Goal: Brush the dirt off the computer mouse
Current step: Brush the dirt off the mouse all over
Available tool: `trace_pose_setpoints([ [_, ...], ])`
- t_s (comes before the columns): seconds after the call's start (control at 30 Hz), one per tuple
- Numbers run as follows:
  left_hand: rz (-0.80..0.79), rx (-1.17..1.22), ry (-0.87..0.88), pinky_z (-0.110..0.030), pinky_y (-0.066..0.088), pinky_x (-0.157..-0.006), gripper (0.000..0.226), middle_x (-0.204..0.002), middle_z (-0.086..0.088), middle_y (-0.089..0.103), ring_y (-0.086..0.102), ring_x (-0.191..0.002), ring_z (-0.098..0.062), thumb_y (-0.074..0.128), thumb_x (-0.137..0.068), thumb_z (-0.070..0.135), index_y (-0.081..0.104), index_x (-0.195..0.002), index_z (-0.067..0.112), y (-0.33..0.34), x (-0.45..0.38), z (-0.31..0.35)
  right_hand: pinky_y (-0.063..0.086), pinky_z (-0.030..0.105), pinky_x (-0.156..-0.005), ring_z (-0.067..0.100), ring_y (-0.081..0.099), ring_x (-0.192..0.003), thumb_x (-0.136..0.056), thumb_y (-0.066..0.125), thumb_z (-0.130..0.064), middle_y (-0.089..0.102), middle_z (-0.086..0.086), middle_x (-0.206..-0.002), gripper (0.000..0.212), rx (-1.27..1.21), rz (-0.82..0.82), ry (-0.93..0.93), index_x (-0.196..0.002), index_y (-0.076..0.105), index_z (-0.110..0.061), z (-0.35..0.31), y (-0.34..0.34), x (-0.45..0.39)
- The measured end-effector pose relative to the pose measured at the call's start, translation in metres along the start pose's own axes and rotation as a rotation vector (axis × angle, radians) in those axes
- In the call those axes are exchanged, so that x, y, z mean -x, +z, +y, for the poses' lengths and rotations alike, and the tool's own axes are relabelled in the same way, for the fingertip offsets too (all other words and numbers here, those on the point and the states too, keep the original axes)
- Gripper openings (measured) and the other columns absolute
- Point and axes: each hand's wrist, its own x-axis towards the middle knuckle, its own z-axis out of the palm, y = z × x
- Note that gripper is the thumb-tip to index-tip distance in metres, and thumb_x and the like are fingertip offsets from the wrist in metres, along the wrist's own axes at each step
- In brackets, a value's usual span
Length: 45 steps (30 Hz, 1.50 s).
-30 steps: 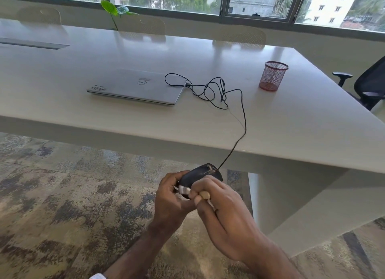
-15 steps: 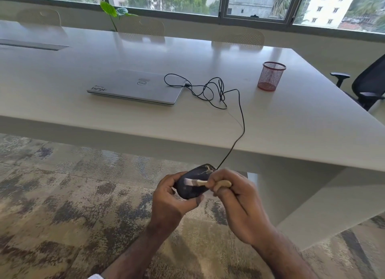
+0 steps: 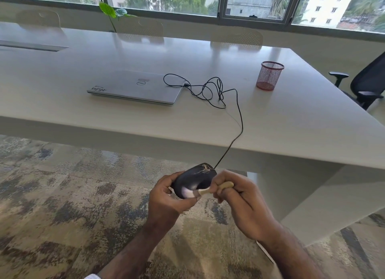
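Black plastic computer mouse [image 3: 194, 179] is held out over the patterned carpet [image 3: 62, 195], below the near edge of the white table [image 3: 291, 122]. The left hand [image 3: 166, 199] is wrapped round its near end, so that end and the underside are hidden. The right hand [image 3: 239, 199] is clenched on a small wooden-handled brush [image 3: 205, 190]; most of the handle is buried in the fist, and the pale bristles pressed on the mouse are blurry. Light specks show near the mouse's front. Its thin black cord [image 3: 239, 116] climbs over the table edge into a tangle beside the closed silver laptop [image 3: 135, 87]. Red mesh cup [image 3: 270, 75] sits well apart, and the black office chair [image 3: 364, 82] is cut off at the right.
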Motion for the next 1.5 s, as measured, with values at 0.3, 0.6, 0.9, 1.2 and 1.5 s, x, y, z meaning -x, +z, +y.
trace_pose_setpoints([
  [0.3,-0.023,-0.032,0.009,-0.031,0.055,-0.075,0.061,-0.097,0.014,0.071,0.067,-0.088,-0.01,0.095,-0.047,0.031,0.074,-0.105,0.041,-0.01,0.004,0.006,0.046,0.045,-0.057,0.023,0.053,-0.06,-0.083,0.044,-0.024,0.059,-0.002,-0.064,0.023,0.175,0.02,-0.028,-0.077,0.067,-0.025,-0.002,-0.026,-0.005],
  [0.6,-0.049,-0.051,0.011,-0.048,0.056,-0.078,0.056,-0.094,0.008,0.071,0.066,-0.086,-0.013,0.09,-0.053,0.047,0.074,-0.106,0.038,-0.013,0.009,0.01,0.045,0.05,-0.061,0.038,0.05,-0.066,-0.082,0.048,-0.015,0.057,0.015,-0.069,0.021,-0.121,0.012,0.008,-0.08,0.068,-0.011,-0.005,-0.01,0.0],
  [0.9,-0.066,-0.062,0.008,-0.045,0.055,-0.081,0.06,-0.1,0.01,0.069,0.065,-0.091,-0.012,0.089,-0.054,0.044,0.071,-0.112,0.041,-0.018,0.011,0.003,0.049,0.052,-0.058,0.033,0.055,-0.064,-0.083,0.05,-0.024,0.062,0.009,-0.072,0.019,-0.067,0.188,0.001,-0.084,0.069,-0.023,0.001,-0.018,0.002],
  [1.2,-0.146,-0.072,0.049,-0.012,0.045,-0.076,0.059,-0.104,0.005,0.067,0.063,-0.097,-0.015,0.092,-0.061,0.023,0.069,-0.114,0.033,-0.013,0.02,-0.002,0.051,0.054,-0.065,0.032,0.06,-0.07,-0.087,0.047,-0.01,0.064,0.01,-0.074,0.021,0.003,0.002,0.102,-0.089,0.065,-0.02,-0.011,0.005,-0.005],
  [1.5,-0.149,-0.089,0.076,-0.018,0.049,-0.081,0.065,-0.104,0.007,0.067,0.063,-0.099,-0.018,0.094,-0.056,0.029,0.069,-0.115,0.031,-0.017,0.024,-0.007,0.051,0.053,-0.06,0.029,0.061,-0.062,-0.09,0.047,-0.018,0.065,0.011,-0.069,0.017,-0.031,0.055,0.178,-0.086,0.062,-0.025,-0.029,0.015,-0.015],
])
